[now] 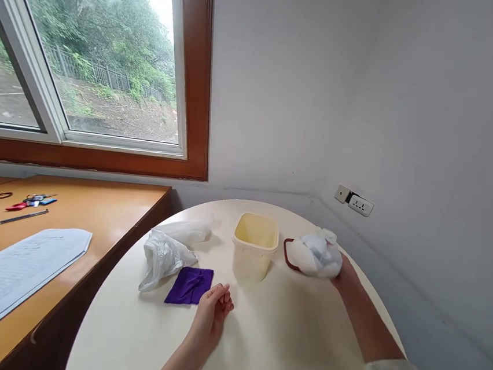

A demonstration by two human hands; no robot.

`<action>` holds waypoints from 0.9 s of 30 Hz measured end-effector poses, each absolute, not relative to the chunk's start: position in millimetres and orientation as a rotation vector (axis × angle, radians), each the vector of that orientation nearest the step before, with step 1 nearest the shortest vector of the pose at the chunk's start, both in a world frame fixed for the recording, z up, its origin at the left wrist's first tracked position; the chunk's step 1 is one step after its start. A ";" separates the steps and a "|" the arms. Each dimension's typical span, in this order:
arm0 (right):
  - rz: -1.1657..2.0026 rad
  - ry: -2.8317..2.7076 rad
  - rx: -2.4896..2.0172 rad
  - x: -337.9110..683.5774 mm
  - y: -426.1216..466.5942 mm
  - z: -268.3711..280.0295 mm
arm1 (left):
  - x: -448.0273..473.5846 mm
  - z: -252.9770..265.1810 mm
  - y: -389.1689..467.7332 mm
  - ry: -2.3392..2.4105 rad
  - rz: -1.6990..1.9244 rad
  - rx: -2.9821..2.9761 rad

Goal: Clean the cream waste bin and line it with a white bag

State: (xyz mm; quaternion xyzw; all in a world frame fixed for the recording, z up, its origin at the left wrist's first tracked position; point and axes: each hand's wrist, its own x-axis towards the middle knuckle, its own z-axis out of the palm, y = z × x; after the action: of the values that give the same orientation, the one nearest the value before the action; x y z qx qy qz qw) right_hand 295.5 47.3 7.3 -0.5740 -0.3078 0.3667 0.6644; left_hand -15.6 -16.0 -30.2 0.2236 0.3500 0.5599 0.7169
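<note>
My left hand [215, 309] is just above the table in front of the bin, fingers curled loosely together. I see nothing in it. Beside its fingertips lies a folded purple cloth [189, 286]. My right hand [341, 270] grips a crumpled white plastic bag [316, 254] from its right side; the bundle hides most of the fingers. Poking out on the bundle's left is a brown rounded frame or handle [287, 255]. Between my hands stands an upright cream plastic bin [253, 261], open at the top. Left of it are a crumpled white plastic bag [165, 256] and a translucent plastic bag [190, 230].
The round cream table [127, 336] meets the walls at the back. On the left, a wooden desk [113, 207] holds papers [19, 279], a pen [10, 220], keys [36, 199] and a black loop [2, 196]. A wall socket [361, 205] is at the right.
</note>
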 end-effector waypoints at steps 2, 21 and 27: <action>0.807 -0.632 -1.290 302.5 70.8 15.3 | -16.0 -30.1 -15.7 0.763 1.242 0.486; 0.720 -0.525 -1.592 265.5 190.3 -30.2 | -17.6 -30.5 -11.6 0.710 1.250 0.443; 0.700 -0.673 -1.550 274.5 188.1 -35.3 | -18.1 -32.1 -10.3 0.696 1.244 0.446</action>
State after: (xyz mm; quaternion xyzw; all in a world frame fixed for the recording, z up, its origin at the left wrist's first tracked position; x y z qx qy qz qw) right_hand 274.5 188.1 -35.3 -0.6715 -0.2916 0.3033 0.6100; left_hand -18.1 -10.3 -32.1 0.2027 0.3167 0.5657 0.7339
